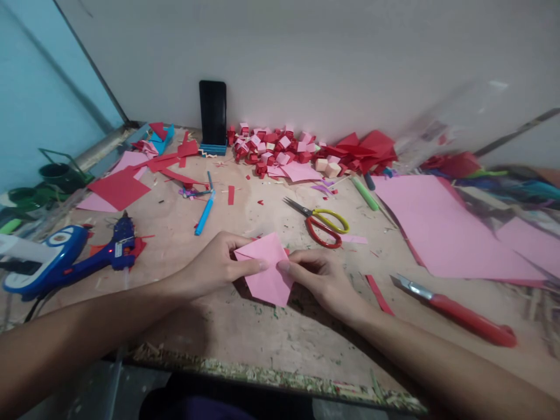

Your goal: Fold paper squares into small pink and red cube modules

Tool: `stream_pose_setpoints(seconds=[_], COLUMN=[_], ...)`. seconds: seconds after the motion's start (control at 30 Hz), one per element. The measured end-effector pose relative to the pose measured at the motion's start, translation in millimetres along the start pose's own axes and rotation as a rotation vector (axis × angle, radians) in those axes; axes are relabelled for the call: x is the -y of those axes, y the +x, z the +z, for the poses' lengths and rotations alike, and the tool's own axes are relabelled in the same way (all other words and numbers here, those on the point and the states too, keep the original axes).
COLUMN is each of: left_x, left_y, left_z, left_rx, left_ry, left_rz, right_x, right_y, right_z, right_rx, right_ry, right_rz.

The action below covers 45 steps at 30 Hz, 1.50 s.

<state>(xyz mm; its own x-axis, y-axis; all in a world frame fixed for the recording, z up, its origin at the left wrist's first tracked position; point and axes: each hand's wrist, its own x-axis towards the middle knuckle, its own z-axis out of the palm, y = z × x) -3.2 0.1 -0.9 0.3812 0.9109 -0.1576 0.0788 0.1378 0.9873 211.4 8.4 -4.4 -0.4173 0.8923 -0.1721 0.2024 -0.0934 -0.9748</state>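
A small folded pink paper piece [268, 269] lies low over the worn wooden table [262, 332], held from both sides. My left hand [219, 262] pinches its left edge, thumb pressed on top. My right hand [321, 277] grips its right side with curled fingers. Just behind the paper, to the right, lie scissors [321, 223] with one yellow and one red handle.
A red utility knife [459, 312] lies right of my right hand, large pink sheets [446, 227] behind it. A blue glue gun [102, 254] sits at the left. Small red and pink folded cubes [280, 151], a black phone [213, 114] and a blue pen [205, 214] are further back.
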Motion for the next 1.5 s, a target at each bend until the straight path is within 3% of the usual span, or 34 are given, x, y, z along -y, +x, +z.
stream_pose_setpoints(seconds=[0.17,0.37,0.53,0.93,1.17,1.37,1.5], left_x=[-4.5,1.6,4.9,8.5,6.2,6.5,8.8], left_y=[0.9,-0.6,-2.0,1.6,0.1,-0.2,0.1], left_z=[-1.4,1.3,0.1,-1.5,0.4,1.3,1.6], left_rx=[0.034,-0.107,-0.133,-0.11,-0.104,-0.106,-0.095], left_ry=[0.049,0.021,-0.101,-0.17,-0.159,-0.12,-0.111], left_rz=[0.001,-0.006,0.024,0.01,-0.002,0.012,0.013], right_x=[-1.6,-8.7,-10.7,-13.7,-11.0,-12.6,-9.3], right_y=[-1.4,1.3,4.4,5.5,3.9,4.4,3.7], right_z=[-0.6,-5.4,-11.4,-13.0,-12.1,-12.2,-10.6], right_rx=[0.147,0.107,0.289,0.322,0.233,0.224,0.204], right_ry=[0.028,0.348,0.505,0.499,0.406,0.326,0.286], right_rz=[0.029,-0.027,-0.096,-0.135,-0.083,-0.156,-0.114])
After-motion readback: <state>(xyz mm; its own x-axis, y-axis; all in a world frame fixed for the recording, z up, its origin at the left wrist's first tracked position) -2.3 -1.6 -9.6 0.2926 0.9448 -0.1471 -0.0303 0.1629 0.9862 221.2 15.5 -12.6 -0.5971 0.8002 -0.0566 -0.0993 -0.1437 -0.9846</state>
